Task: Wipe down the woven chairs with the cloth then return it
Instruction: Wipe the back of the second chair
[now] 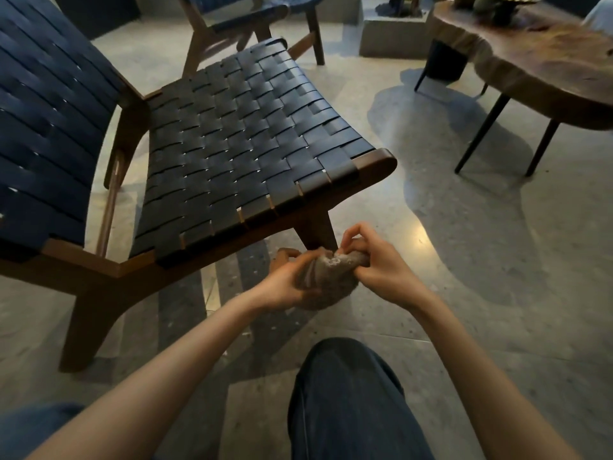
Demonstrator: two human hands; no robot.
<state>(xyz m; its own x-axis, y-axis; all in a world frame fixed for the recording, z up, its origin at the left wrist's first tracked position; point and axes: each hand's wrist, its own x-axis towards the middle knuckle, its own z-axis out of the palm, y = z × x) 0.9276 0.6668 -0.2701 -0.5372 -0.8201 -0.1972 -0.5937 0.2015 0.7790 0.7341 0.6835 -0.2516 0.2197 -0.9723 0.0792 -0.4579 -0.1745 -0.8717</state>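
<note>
Our knee (pixel 345 393), in dark denim, sits lowest in view, with both bare forearms reaching forward above it. At far left rises the backrest (pixel 43 127) of the near woven chair (pixel 245 141), its dark blue straps running across a brown wooden frame; the seat's basket weave slopes toward us and ends at a rounded wooden front rail. Behind it, near the top, stands a second woven chair (pixel 245 18) of the same make, only partly in view. Our left hand (pixel 285 283) is wrapped round the bunched grey-brown cloth (pixel 328 280) from the left and beneath. We hold the cloth in the air over the speckled stone floor (pixel 464 260), just in front of the near chair's front leg (pixel 318 234) and lower than the seat rail. Our right hand (pixel 374 260) pinches the cloth's upper right part, fingers curled tight, thumb raised. At far right a live-edge wooden tabletop (pixel 544 61) on slim dark legs carries a dark bowl (pixel 504 8).
</note>
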